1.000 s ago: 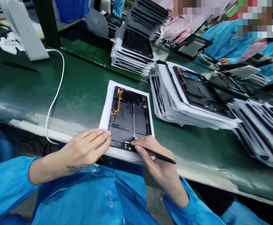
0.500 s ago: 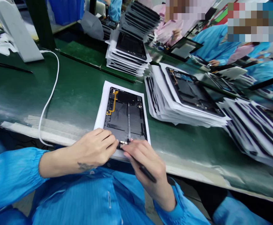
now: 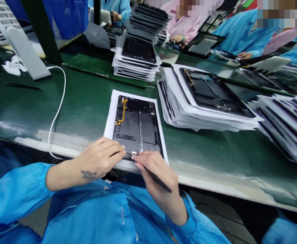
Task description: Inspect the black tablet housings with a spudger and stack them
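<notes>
An opened tablet housing (image 3: 130, 128), black inside with an orange flex cable (image 3: 124, 113) and a pale strip down its middle, lies on white sheets (image 3: 109, 115) at the bench edge. My right hand (image 3: 161, 173) grips slim black tweezers (image 3: 160, 182), their tips low at the housing's near end. Beside the tips is a small silvery part (image 3: 134, 154). My left hand (image 3: 102, 157) lies over the near left corner, thumb and forefinger pinched together. A thin dark line runs from those fingertips towards the silvery part; what they hold is too small to make out.
To the right, more tablet housings (image 3: 214, 91) lie stacked between white sheets, with another stack (image 3: 288, 125) beyond. A further pile (image 3: 138, 51) stands behind. A white cable (image 3: 61, 98), a white stand (image 3: 27, 51) and dark tweezers (image 3: 22, 85) are on the left. People work across the bench.
The left fingertips have drawn back slightly left from the silvery part, which now shows more clearly. The tweezers remain in my right hand. The view has shifted a little.
</notes>
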A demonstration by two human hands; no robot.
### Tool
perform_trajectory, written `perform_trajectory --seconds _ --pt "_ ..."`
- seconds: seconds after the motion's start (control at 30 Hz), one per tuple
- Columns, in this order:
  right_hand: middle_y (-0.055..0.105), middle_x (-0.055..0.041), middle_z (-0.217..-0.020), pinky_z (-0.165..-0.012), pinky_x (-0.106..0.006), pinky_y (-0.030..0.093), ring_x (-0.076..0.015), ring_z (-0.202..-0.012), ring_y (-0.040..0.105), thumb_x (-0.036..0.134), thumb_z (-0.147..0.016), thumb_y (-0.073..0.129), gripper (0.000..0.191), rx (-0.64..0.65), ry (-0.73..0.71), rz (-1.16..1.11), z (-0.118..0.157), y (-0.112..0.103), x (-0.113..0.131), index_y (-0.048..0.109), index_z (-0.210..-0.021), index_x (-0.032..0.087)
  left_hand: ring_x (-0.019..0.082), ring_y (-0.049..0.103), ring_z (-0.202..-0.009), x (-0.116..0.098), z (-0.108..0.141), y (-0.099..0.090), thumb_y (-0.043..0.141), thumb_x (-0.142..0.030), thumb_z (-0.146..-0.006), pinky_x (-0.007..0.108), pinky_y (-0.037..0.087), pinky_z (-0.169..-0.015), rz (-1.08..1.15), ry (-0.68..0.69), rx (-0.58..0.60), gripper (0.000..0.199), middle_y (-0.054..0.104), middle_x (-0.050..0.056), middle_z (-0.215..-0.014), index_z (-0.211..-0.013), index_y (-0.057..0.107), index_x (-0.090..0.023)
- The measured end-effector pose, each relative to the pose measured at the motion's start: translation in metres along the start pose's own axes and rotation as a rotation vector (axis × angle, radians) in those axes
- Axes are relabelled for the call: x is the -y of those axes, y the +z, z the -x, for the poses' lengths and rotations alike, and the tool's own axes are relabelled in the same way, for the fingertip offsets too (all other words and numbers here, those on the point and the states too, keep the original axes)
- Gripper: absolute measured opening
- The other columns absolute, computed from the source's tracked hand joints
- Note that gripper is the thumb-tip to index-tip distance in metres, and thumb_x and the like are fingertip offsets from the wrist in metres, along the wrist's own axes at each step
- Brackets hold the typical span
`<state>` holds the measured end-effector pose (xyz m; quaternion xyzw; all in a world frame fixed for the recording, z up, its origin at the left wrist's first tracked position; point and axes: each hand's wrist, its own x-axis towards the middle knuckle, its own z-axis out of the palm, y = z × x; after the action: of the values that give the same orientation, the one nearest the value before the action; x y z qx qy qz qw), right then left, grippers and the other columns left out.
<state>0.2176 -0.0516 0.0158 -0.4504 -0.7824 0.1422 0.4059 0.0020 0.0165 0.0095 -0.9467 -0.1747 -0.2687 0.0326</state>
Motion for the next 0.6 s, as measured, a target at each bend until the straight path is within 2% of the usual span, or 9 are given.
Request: perform_trajectory --seconds 0.1,0.17,0.23,0.27,0.33,0.4,0.47,0.53,0.6 --pt "0.07 -0.0066 -0.086 -0.076 -0.037 0.056 -0.0218 -0.087 0.067 0.007 -0.093 0.057 0.019 -0.001 -0.009 -0.009 0.0 0.002 0.001 0.068 -0.101 0.02 0.021 0.069 -0.106 0.008 0.003 -0.005 0.036 -0.002 -0.095 0.039 0.055 -0.094 0.123 -0.071 -0.021 0.036 0.075 0.01 -0.113 -0.111 0.068 -0.01" --pt "0.071 -0.0056 -0.085 -0.076 -0.036 0.056 -0.0211 -0.085 0.068 0.008 -0.094 0.057 0.018 -0.055 0.04 -0.076 0.0 0.001 -0.001 0.069 -0.098 0.021 0.022 0.062 -0.125 0.018 0.005 -0.01 0.038 -0.001 -0.093 0.043 0.05 -0.107 0.257 -0.247 -0.049 0.042 0.072 0.008 -0.124 -0.119 0.067 -0.015" --pt "0.073 -0.0046 -0.085 -0.075 -0.034 0.056 -0.0204 -0.083 0.069 0.013 -0.095 0.057 0.017 -0.119 0.114 -0.136 0.0 -0.001 -0.006 0.071 -0.095 0.022 0.025 0.051 -0.14 0.032 0.006 -0.015 0.042 -0.007 -0.093 0.045 0.048 -0.111 0.398 -0.469 -0.06 0.049 0.059 0.011 -0.144 -0.138 0.059 -0.019" --pt "0.073 -0.0041 -0.086 -0.074 -0.033 0.057 -0.02 -0.082 0.07 0.015 -0.096 0.058 0.016 -0.142 0.147 -0.157 -0.001 -0.001 -0.008 0.072 -0.093 0.023 0.027 0.048 -0.142 0.038 0.005 -0.017 0.045 -0.01 -0.094 0.045 0.051 -0.109 0.479 -0.572 -0.046 0.055 0.05 0.013 -0.153 -0.148 0.05 -0.021" --pt "0.074 -0.0032 -0.085 -0.072 -0.03 0.057 -0.0188 -0.081 0.07 0.02 -0.096 0.059 0.016 -0.173 0.196 -0.198 -0.003 -0.002 -0.012 0.074 -0.091 0.024 0.03 0.055 -0.136 0.049 -0.001 -0.019 0.049 -0.019 -0.096 0.043 0.059 -0.095 0.675 -0.74 -0.007 0.067 0.036 0.021 -0.16 -0.16 0.027 -0.024" --pt "0.074 -0.0024 -0.084 -0.07 -0.028 0.057 -0.0176 -0.079 0.07 0.023 -0.097 0.06 0.016 -0.201 0.221 -0.232 -0.005 -0.001 -0.013 0.075 -0.09 0.024 0.03 0.063 -0.126 0.054 -0.011 -0.019 0.051 -0.027 -0.1 0.04 0.063 -0.082 0.876 -0.872 0.027 0.074 0.03 0.029 -0.16 -0.163 0.012 -0.024" --pt "0.074 -0.0019 -0.082 -0.068 -0.026 0.057 -0.0167 -0.077 0.07 0.025 -0.097 0.06 0.017 -0.233 0.218 -0.259 -0.009 0.004 -0.012 0.075 -0.088 0.024 0.03 0.066 -0.123 0.054 -0.023 -0.016 0.052 -0.037 -0.101 0.038 0.064 -0.076 1.015 -0.996 0.03 0.08 0.025 0.034 -0.159 -0.163 0.004 -0.02" --pt "0.074 -0.0016 -0.081 -0.069 -0.025 0.056 -0.0162 -0.077 0.071 0.025 -0.097 0.06 0.017 -0.264 0.19 -0.279 -0.013 0.012 -0.01 0.075 -0.088 0.024 0.029 0.066 -0.122 0.052 -0.035 -0.011 0.053 -0.043 -0.1 0.037 0.063 -0.077 1.083 -1.09 0.013 0.083 0.03 0.034 -0.158 -0.162 0.004 -0.016" --pt "0.074 -0.0013 -0.082 -0.071 -0.025 0.056 -0.0158 -0.078 0.071 0.023 -0.097 0.059 0.016 -0.288 0.152 -0.294 -0.016 0.018 -0.009 0.074 -0.09 0.024 0.026 0.07 -0.114 0.053 -0.044 -0.004 0.05 -0.043 -0.1 0.037 0.062 -0.08 1.064 -1.062 0.04 0.071 0.05 0.028 -0.147 -0.158 0.022 -0.012"
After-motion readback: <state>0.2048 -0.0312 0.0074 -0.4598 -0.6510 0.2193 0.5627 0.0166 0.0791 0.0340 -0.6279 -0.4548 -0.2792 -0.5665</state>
